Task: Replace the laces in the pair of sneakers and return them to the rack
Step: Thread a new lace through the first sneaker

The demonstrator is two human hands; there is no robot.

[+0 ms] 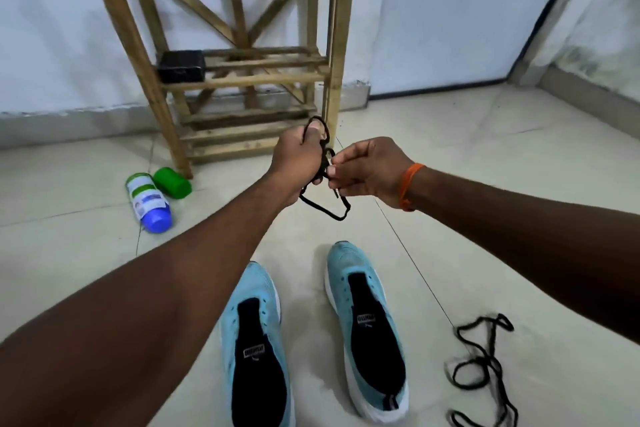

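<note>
Rack [221, 45] ahead, black lace [325, 208] held up in front of it.
Rack stands vs the wall, black box [180, 66] on its mid shelf. L sneaker [256, 340] & R sneaker [367, 333] lie side by side on the floor, unlaced, toes twd rack. L hand [298, 156] fisted round the lace; R hand [370, 173] pinches it w/ thumb & fingers. 2nd lace [481, 367] lies loose on tiles, R of R sneaker.

Two sneakers [258, 350] [367, 326], two laces [320, 209] [485, 362], one rack [343, 45], one black box [180, 66].
</note>
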